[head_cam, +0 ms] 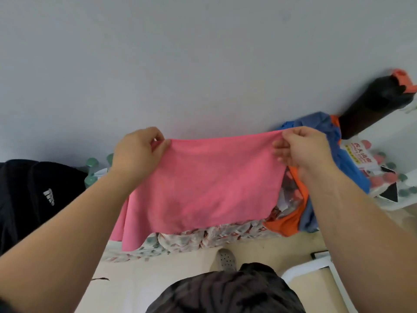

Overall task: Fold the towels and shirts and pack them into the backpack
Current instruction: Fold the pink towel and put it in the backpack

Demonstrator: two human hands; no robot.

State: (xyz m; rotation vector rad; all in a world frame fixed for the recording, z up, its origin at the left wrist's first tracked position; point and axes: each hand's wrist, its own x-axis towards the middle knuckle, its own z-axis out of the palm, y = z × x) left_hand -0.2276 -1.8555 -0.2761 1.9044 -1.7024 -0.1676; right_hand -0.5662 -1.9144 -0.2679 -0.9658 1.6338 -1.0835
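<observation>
A pink towel hangs spread in the air in front of me. My left hand pinches its upper left corner and my right hand pinches its upper right corner, so the top edge is stretched between them. The lower edge droops over packs of bottled water. A black backpack with a white logo stands at the left. A heap of blue and orange clothes lies to the right, partly hidden behind the towel and my right arm.
Shrink-wrapped packs of bottled water form the surface under the towel. More bottle packs sit at the right. A dark cylinder with an orange top leans on the wall. A white frame stands on the floor at lower right.
</observation>
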